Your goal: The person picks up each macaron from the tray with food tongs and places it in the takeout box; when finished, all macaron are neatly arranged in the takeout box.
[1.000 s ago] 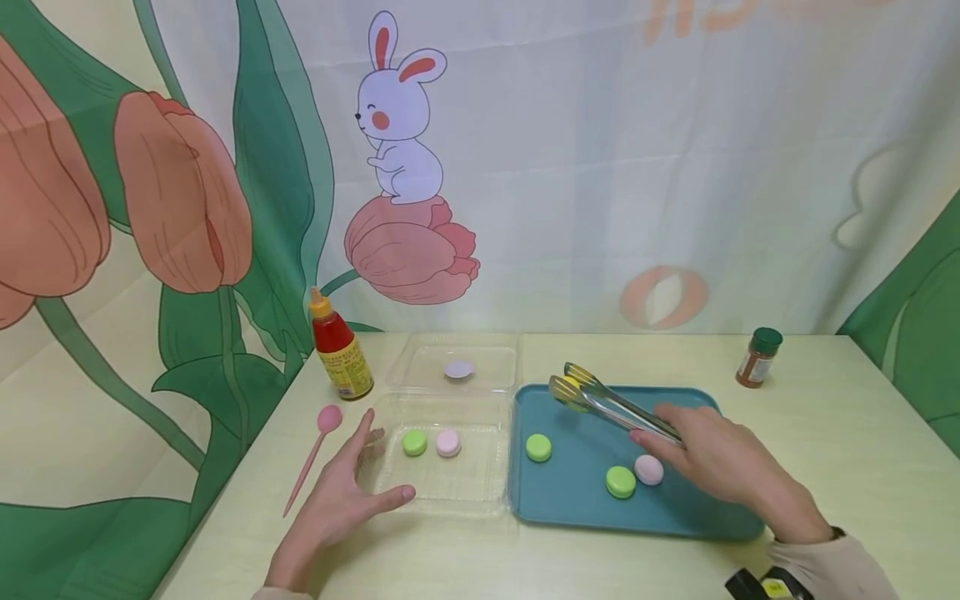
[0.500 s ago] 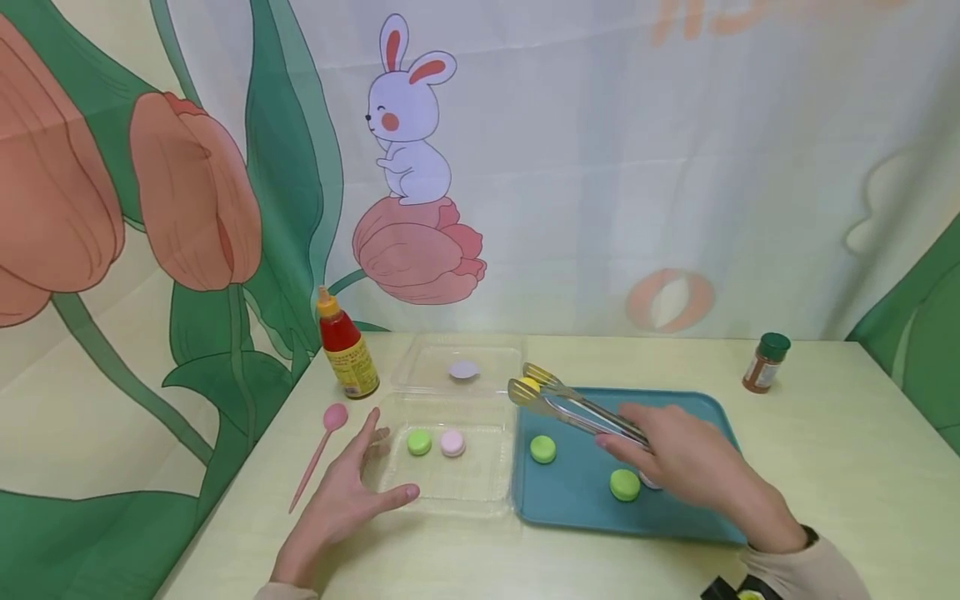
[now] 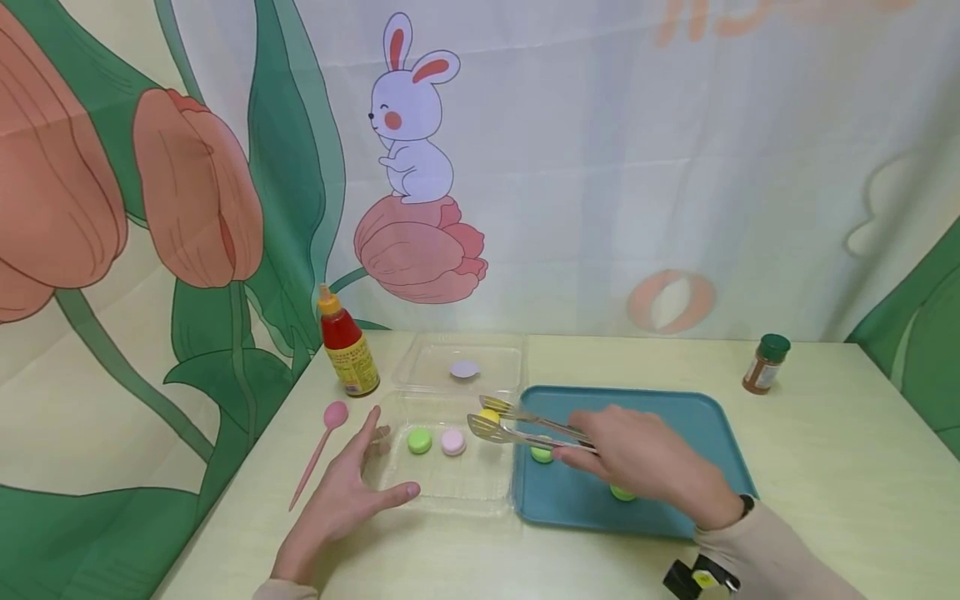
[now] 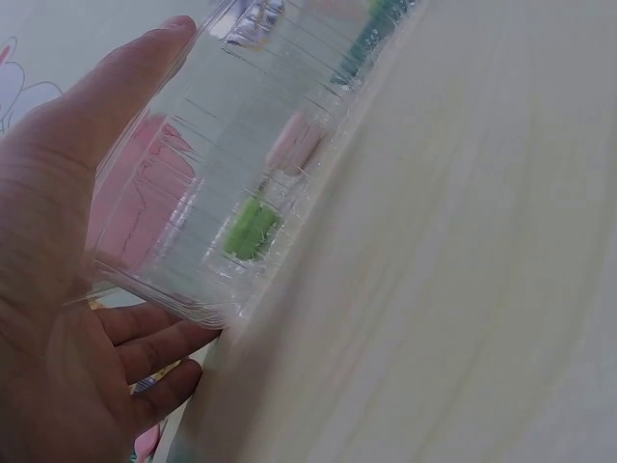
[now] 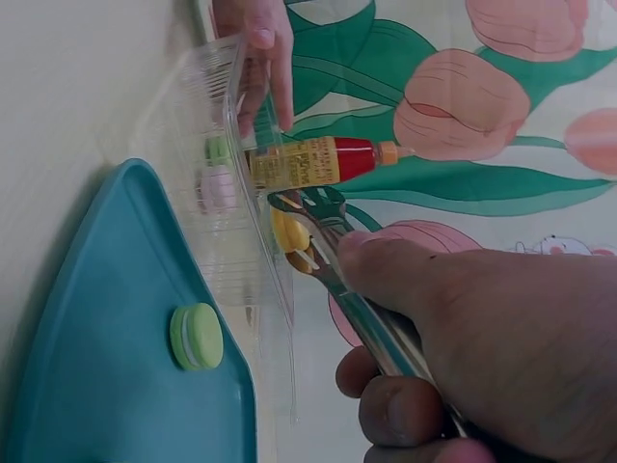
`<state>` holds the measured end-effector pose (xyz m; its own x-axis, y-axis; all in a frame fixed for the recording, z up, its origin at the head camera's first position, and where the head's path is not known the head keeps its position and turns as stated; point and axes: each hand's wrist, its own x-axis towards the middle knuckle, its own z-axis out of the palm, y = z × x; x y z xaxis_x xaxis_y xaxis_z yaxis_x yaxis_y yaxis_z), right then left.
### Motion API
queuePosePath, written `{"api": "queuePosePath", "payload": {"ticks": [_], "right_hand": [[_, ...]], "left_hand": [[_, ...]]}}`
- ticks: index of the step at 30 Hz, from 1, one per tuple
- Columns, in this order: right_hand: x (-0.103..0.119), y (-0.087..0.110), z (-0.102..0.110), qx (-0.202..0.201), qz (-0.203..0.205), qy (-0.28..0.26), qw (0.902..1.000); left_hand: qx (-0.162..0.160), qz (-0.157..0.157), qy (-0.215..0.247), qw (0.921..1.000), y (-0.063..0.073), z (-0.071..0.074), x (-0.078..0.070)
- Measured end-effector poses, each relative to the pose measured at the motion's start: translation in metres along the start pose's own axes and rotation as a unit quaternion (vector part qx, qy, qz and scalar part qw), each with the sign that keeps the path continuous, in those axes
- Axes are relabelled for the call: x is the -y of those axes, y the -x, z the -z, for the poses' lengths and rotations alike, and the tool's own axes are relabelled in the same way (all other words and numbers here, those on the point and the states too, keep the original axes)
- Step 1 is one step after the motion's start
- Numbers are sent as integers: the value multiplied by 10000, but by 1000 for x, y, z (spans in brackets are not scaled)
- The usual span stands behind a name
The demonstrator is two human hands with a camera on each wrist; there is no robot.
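My right hand [image 3: 630, 450] grips a pair of metal tongs [image 3: 555, 433]. A yellow macaron [image 3: 489, 415] sits between the tong tips, over the right part of a clear plastic box [image 3: 480, 502]. Inside the box, a green macaron [image 3: 419, 440] and a pink macaron [image 3: 453, 442] lie side by side. My left hand [image 3: 348, 492] rests against the box's left end, thumb [image 4: 125, 87] straight along its wall and fingers spread. On the blue tray [image 3: 675, 408] lies a green macaron [image 5: 197, 337]; another green macaron [image 3: 622, 492] is partly hidden under my right hand.
The box's open lid [image 3: 427, 367] lies behind it with a small pale lilac piece [image 3: 464, 368] on it. A red sauce bottle [image 3: 348, 350] and pink spoon [image 3: 322, 442] are at left. A green-capped spice jar [image 3: 766, 364] stands back right.
My right hand has moved left, carrying the yellow macaron in the tongs from above the tray to above the box. The left hand stays at the box.
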<state>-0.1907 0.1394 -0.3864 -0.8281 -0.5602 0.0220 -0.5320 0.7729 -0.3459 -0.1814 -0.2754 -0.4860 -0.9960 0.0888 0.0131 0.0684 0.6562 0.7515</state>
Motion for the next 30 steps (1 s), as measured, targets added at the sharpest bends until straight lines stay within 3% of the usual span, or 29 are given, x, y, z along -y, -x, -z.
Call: {"api": "queuePosePath", "payload": {"ticks": [9, 30], "right_hand": [[9, -15, -4, 195, 115, 328, 9992], [53, -41, 9, 797, -612, 870, 9911]], "left_hand": [[16, -65, 58, 10000, 0, -1, 2], [-9, -102, 74, 9999, -1, 0, 4]]}}
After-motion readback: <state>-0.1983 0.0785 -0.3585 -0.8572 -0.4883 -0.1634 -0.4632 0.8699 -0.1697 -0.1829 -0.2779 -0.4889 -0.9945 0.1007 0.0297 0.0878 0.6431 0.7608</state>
